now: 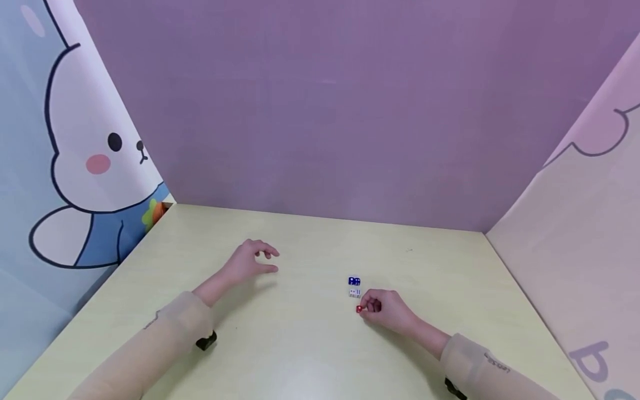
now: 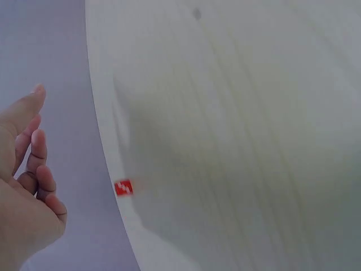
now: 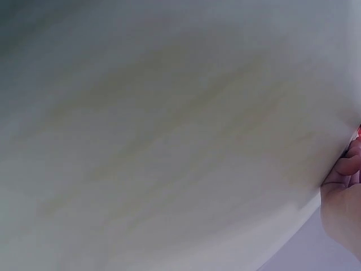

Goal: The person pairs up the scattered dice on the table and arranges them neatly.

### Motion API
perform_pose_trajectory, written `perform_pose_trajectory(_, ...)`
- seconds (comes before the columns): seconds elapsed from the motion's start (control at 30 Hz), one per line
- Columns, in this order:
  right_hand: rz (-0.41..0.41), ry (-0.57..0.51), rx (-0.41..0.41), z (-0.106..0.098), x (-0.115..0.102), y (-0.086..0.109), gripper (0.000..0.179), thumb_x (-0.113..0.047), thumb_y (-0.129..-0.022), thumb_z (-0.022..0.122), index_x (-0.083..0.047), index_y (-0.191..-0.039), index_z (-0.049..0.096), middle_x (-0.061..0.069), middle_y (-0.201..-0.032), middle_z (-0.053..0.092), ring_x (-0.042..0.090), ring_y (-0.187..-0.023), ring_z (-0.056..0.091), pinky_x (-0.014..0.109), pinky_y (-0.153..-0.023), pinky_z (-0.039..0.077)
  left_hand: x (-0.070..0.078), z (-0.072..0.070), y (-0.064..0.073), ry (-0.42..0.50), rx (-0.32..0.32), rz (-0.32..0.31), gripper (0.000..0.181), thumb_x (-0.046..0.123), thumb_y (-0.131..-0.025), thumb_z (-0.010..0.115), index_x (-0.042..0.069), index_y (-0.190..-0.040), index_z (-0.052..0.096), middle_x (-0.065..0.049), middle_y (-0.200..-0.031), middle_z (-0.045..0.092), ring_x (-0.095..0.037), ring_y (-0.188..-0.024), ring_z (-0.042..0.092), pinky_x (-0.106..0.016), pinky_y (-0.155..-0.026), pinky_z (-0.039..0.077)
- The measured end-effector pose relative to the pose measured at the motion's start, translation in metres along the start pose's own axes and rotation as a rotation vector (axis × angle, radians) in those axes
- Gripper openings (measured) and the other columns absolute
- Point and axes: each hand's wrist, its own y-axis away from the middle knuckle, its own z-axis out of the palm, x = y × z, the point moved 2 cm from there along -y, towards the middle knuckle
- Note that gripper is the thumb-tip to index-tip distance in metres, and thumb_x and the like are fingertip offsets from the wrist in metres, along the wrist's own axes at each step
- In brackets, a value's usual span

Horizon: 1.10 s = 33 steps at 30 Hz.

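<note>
My right hand [image 1: 387,311] pinches a small red die [image 1: 359,309] between thumb and fingertips, low over the table. Just beyond it are two blue dice [image 1: 354,281] side by side, and between these and the red die lies a pair of white dice [image 1: 354,293]. In the right wrist view only part of that hand [image 3: 344,197] shows, at the right edge. My left hand [image 1: 246,262] is held above the table at the left, thumb and fingers apart with nothing between them. The left wrist view shows a red die [image 2: 123,187] with white marks on the table surface.
A pale wooden table [image 1: 280,355] fills the lower view. Behind it stands a purple panel [image 1: 320,111]. A cartoon-printed sheet [image 1: 85,239] borders the left side, and a pale printed sheet [image 1: 575,233] the right.
</note>
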Motion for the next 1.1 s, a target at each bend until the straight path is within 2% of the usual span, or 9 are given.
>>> perform_pose_trajectory(0.17, -0.005, -0.007, -0.004, 0.001, 0.000, 0.001, 0.012, -0.006, -0.078, 0.073, -0.012, -0.086, 0.065, -0.006, -0.070, 0.055, 0.003, -0.063, 0.046, 0.018, -0.056, 0.042, -0.017, -0.012, 0.006, -0.017, -0.018, -0.058, 0.035, 0.016, -0.074, 0.081, 0.005, -0.105, 0.069, -0.012, -0.091, 0.066, -0.031, -0.092, 0.053, -0.044, -0.086, 0.041)
perform_pose_trajectory(0.37, -0.003, -0.022, -0.004, 0.001, 0.002, 0.001, 0.012, -0.007, -0.078, 0.073, -0.013, -0.085, 0.065, -0.007, -0.069, 0.055, 0.002, -0.062, 0.046, 0.018, -0.055, 0.043, -0.041, -0.024, 0.010, -0.001, -0.044, -0.194, 0.038, 0.018, -0.075, 0.080, 0.008, -0.110, 0.069, -0.009, -0.095, 0.064, -0.029, -0.097, 0.048, -0.040, -0.083, 0.040)
perform_pose_trajectory(0.53, -0.005, -0.021, -0.003, 0.002, 0.004, 0.000, 0.012, -0.008, -0.077, 0.073, -0.013, -0.085, 0.066, -0.008, -0.068, 0.054, 0.002, -0.061, 0.045, 0.018, -0.054, 0.042, -0.058, -0.031, 0.011, -0.023, -0.038, -0.242, 0.034, 0.020, -0.076, 0.079, 0.008, -0.106, 0.070, -0.008, -0.094, 0.064, -0.026, -0.092, 0.048, -0.035, -0.078, 0.039)
perform_pose_trajectory(0.67, 0.007, -0.019, -0.012, 0.003, 0.006, -0.001, 0.013, -0.008, -0.078, 0.073, -0.014, -0.085, 0.065, -0.008, -0.069, 0.054, 0.003, -0.062, 0.046, 0.019, -0.055, 0.042, -0.069, -0.034, 0.012, -0.080, -0.069, -0.287, 0.028, 0.022, -0.076, 0.079, 0.012, -0.100, 0.072, -0.002, -0.095, 0.068, -0.021, -0.089, 0.054, -0.035, -0.078, 0.041)
perform_pose_trajectory(0.77, 0.006, -0.018, -0.016, 0.003, 0.006, -0.002, 0.013, -0.007, -0.078, 0.074, -0.014, -0.085, 0.065, -0.007, -0.069, 0.054, 0.004, -0.062, 0.047, 0.019, -0.055, 0.042, -0.074, -0.034, 0.011, -0.109, -0.096, -0.322, 0.025, 0.024, -0.075, 0.080, 0.014, -0.097, 0.073, 0.000, -0.094, 0.071, -0.017, -0.088, 0.059, -0.039, -0.083, 0.041)
perform_pose_trajectory(0.9, 0.015, -0.013, -0.021, 0.004, 0.007, -0.003, 0.014, -0.007, -0.077, 0.074, -0.015, -0.084, 0.065, -0.007, -0.068, 0.054, 0.004, -0.061, 0.046, 0.018, -0.055, 0.041, -0.076, -0.033, 0.010, -0.127, -0.132, -0.330, 0.026, 0.027, -0.075, 0.080, 0.015, -0.096, 0.074, 0.001, -0.091, 0.071, -0.017, -0.086, 0.061, -0.050, -0.093, 0.034)
perform_pose_trajectory(1.0, 0.020, -0.014, -0.023, 0.004, 0.007, -0.003, 0.014, -0.007, -0.077, 0.074, -0.015, -0.084, 0.065, -0.007, -0.068, 0.054, 0.004, -0.061, 0.046, 0.018, -0.055, 0.042, -0.076, -0.031, 0.010, -0.140, -0.139, -0.332, 0.024, 0.029, -0.075, 0.080, 0.016, -0.094, 0.074, 0.003, -0.089, 0.071, -0.016, -0.085, 0.061, -0.051, -0.094, 0.033)
perform_pose_trajectory(1.1, 0.018, -0.016, -0.023, 0.004, 0.006, -0.003, 0.014, -0.007, -0.077, 0.074, -0.015, -0.085, 0.065, -0.007, -0.069, 0.054, 0.004, -0.061, 0.046, 0.018, -0.055, 0.042, -0.074, -0.030, 0.009, -0.141, -0.138, -0.326, 0.021, 0.026, -0.075, 0.080, 0.016, -0.092, 0.075, 0.003, -0.088, 0.071, -0.016, -0.084, 0.061, -0.048, -0.090, 0.036)
